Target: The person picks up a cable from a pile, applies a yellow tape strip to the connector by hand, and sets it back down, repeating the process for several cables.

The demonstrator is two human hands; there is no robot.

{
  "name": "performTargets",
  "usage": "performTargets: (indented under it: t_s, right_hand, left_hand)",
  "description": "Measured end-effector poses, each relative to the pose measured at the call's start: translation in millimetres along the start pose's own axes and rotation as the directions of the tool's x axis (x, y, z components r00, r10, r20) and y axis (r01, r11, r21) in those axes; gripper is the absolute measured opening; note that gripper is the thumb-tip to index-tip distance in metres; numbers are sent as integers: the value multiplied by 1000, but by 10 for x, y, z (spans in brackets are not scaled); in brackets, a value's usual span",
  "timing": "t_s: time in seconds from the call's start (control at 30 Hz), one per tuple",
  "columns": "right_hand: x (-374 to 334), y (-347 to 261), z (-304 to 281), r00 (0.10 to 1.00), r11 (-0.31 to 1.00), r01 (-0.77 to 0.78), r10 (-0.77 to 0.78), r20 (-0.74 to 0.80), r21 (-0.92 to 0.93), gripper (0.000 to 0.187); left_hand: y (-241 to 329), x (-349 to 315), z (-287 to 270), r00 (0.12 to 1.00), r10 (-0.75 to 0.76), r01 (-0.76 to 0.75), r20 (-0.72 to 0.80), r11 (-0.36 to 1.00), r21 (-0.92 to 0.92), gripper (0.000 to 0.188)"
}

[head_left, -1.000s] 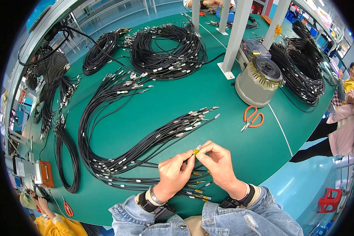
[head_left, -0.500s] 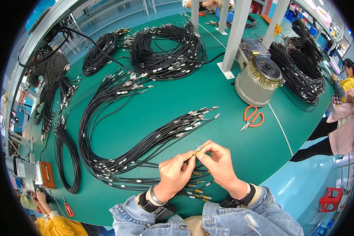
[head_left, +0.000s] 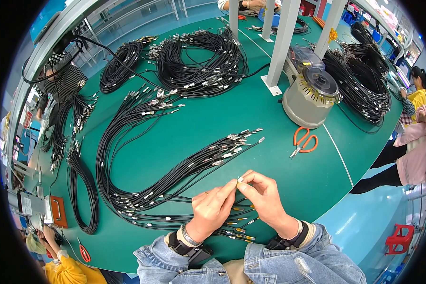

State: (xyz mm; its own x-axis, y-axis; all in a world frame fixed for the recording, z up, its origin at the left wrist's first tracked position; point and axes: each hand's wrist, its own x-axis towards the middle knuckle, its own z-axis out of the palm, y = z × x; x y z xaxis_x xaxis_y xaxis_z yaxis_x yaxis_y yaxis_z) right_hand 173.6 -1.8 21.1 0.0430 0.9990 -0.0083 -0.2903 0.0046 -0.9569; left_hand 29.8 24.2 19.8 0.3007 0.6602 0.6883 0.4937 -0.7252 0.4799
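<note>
My left hand (head_left: pixel 212 207) and my right hand (head_left: pixel 266 198) meet fingertip to fingertip over the near part of the green table. Between their pinched thumbs and fingers sits a small cable end (head_left: pixel 240 179), of which only a pale tip shows. A bundle of thin black cables (head_left: pixel 194 169) with white tags curves in a wide U to the left of my hands. Its lower ends, some with yellow tags, pass beneath my hands and wrists. Orange-handled scissors (head_left: pixel 315 143) lie to the right, beyond my right hand.
A grey round dispenser (head_left: pixel 307 110) with yellow strips around its top stands beside metal posts (head_left: pixel 280 52). Coiled black cables (head_left: pixel 201 84) lie at the back, with another coil (head_left: pixel 359 90) at right. Co-workers sit around; a red stool (head_left: pixel 398 239) is on the floor.
My fingers have shifted slightly at the cable end; the yellow bit between them is now covered and a pale tip shows. The cables and scissors stay put.
</note>
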Motion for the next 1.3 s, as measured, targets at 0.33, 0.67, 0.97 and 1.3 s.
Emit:
performTargets:
  t_s: [0.33,0.67,0.97,1.3]
  right_hand:
    - [-20,-79,63,996,992,-92,92,2,80,8]
    - [-3,3,7,1000,998,6,-7,22,55,5]
    - [-2,-8,10,1000,1000,12,-12,2,12,5]
    - [-4,19,21,999,999,43,-44,-30,-32,11]
  left_hand:
    - [18,20,-49,994,-108,108,-1,992,-65,25]
    - [60,50,-33,974,-225,225,22,957,-182,15]
    - [61,27,-63,929,-344,371,140,882,-290,5]
    - [87,52,-85,921,-347,385,179,882,-273,8]
